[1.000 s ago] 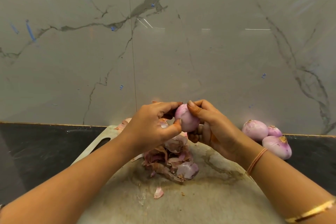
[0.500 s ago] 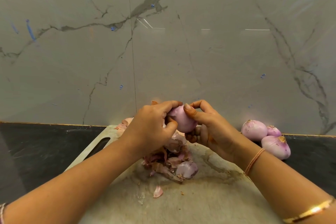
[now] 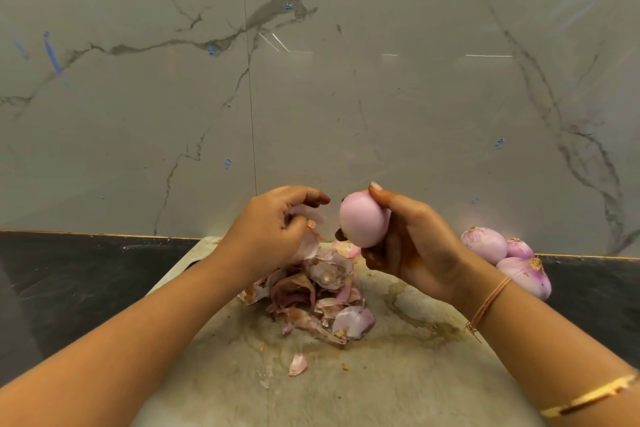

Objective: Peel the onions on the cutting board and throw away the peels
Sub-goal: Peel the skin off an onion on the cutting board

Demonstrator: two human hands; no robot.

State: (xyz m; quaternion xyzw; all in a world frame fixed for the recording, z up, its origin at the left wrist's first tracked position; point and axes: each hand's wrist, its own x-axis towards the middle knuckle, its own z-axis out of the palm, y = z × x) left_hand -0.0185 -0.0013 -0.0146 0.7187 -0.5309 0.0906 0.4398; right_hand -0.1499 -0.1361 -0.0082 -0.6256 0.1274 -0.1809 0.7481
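Observation:
My right hand (image 3: 412, 246) grips a smooth pink peeled onion (image 3: 362, 220) above the far part of the stained cutting board (image 3: 381, 374). My left hand (image 3: 273, 225) is just left of it, fingers curled round a pale strip of onion peel (image 3: 310, 215). A pile of pink and brown peels (image 3: 318, 295) lies on the board under both hands. One small loose peel (image 3: 298, 364) lies nearer to me.
Three peeled onions (image 3: 509, 260) lie together on the black counter (image 3: 69, 288) to the right of the board. A grey marble wall (image 3: 311, 80) rises right behind the counter. The board's handle slot is hidden under my left forearm.
My hands have come apart. The left hand pulled a strip of peel off to the left, and the right hand now holds the onion alone, turned to show its bare side.

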